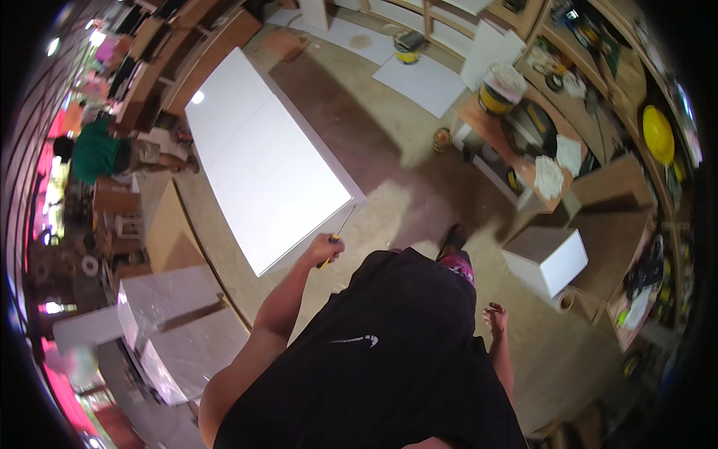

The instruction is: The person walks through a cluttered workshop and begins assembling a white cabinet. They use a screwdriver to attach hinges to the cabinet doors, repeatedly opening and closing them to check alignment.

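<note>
Far over at the left edge of the frame, a person in a green top [96, 152] bends among stacked boards. Lower left sit white cabinet pieces wrapped in clear film [176, 329]. Next, running from upper centre-left down toward the middle, lies a long white panel [258, 161] on the workshop floor [389, 135]. At its near corner, just left of centre, the left hand [324, 248] is closed in a fist around a screwdriver [336, 239] with a yellow-and-black handle; its thin shaft points up along the panel's edge. Right of centre and lower, the right hand [495, 317] hangs loosely open, fingers slack, holding nothing. Farther right stands a small white box [548, 258], with cluttered wooden shelves [613, 90] filling the upper right.
</note>
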A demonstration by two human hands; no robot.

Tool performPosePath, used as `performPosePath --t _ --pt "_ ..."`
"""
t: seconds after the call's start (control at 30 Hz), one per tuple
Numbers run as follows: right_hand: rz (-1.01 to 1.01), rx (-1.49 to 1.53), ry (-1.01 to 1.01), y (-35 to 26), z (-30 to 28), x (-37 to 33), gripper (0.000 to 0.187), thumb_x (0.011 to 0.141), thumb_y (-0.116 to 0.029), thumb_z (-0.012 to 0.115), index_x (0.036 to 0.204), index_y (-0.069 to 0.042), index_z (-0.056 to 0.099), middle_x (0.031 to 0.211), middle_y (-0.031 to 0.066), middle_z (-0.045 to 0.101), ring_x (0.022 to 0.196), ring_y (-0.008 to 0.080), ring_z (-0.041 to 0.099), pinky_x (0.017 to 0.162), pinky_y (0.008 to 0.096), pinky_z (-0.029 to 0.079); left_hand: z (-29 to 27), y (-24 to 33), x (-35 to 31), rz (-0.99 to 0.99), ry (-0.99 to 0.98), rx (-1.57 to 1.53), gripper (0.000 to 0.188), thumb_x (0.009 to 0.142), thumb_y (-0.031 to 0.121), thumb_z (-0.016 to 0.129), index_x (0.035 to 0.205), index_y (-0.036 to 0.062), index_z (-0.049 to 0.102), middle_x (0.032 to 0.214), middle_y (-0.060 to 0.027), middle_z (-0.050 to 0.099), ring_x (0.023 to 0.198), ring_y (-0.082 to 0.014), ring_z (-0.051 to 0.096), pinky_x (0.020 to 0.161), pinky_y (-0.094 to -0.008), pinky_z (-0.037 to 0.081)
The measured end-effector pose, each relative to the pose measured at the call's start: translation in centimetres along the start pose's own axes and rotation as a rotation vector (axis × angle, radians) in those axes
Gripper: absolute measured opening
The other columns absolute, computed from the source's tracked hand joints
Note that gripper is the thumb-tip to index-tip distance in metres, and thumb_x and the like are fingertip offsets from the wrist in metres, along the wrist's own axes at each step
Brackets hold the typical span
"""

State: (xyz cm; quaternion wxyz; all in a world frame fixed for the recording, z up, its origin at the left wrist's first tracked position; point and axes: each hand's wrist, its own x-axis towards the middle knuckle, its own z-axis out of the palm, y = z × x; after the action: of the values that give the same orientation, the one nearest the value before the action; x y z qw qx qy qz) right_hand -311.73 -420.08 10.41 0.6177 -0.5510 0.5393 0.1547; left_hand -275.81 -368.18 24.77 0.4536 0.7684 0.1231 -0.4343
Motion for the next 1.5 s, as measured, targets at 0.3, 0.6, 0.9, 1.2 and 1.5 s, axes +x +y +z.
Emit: performPosePath --t 0.3,0.6,0.9,1.2,1.5 --pt "-0.355 -0.575 -0.238 -31.3 1.4 12.4 0.037 0.074 -0.009 0.07 0.107 0.006 0.062 0.076 0.0123 0.069 0.066 0.0151 0.065 0.06 0.0278 0.052 6.3 2.7 -5.0 -0.126 0.363 -0.357 0.022 0.085 0.021 0.066 0.088 -0.0005 0.063 0.068 -0.0086 0.063 0.052 -0.0148 0.059 0.048 -0.0278 0.047" --pt "-0.36 -0.983 -0.601 -43.8 19.1 19.9 0.028 0.075 -0.009 0.072 0.099 0.001 0.064 0.074 0.007 0.068 0.063 0.0117 0.063 0.058 0.0263 0.051 -2.0 9.6 2.5 0.05 0.708 -0.614 0.025 0.088 0.022 0.063 0.095 -0.0021 0.062 0.07 -0.0097 0.064 0.051 -0.0139 0.057 0.048 -0.0267 0.046" --pt "-0.556 -1.216 -0.732 -59.6 33.6 24.0 0.019 0.078 -0.01 0.064 0.094 0.0 0.066 0.074 0.008 0.067 0.065 0.0138 0.063 0.06 0.0285 0.05 -16.4 13.7 7.2 0.148 1.012 -0.905 0.033 0.09 0.025 0.062 0.104 -0.0046 0.061 0.072 -0.0113 0.064 0.052 -0.0142 0.057 0.048 -0.0253 0.044" --pt "-0.701 -1.492 -0.856 -71.7 51.3 25.5 0.017 0.082 -0.012 0.064 0.095 -0.001 0.064 0.074 0.0069 0.064 0.065 0.0122 0.061 0.057 0.0295 0.048 -16.1 15.1 8.0 -0.019 1.032 -1.098 0.035 0.089 0.025 0.064 0.108 -0.0038 0.059 0.068 -0.0097 0.062 0.048 -0.0137 0.056 0.044 -0.0247 0.043" --pt "-1.016 -1.814 -1.191 -76.4 74.2 29.0 0.024 0.081 -0.018 0.065 0.095 0.001 0.064 0.075 0.0074 0.065 0.066 0.0151 0.062 0.058 0.03 0.049 -19.5 19.0 11.2 -0.14 1.181 -1.278 0.034 0.089 0.023 0.064 0.109 -0.0032 0.059 0.066 -0.0092 0.061 0.047 -0.0134 0.055 0.043 -0.0254 0.044"
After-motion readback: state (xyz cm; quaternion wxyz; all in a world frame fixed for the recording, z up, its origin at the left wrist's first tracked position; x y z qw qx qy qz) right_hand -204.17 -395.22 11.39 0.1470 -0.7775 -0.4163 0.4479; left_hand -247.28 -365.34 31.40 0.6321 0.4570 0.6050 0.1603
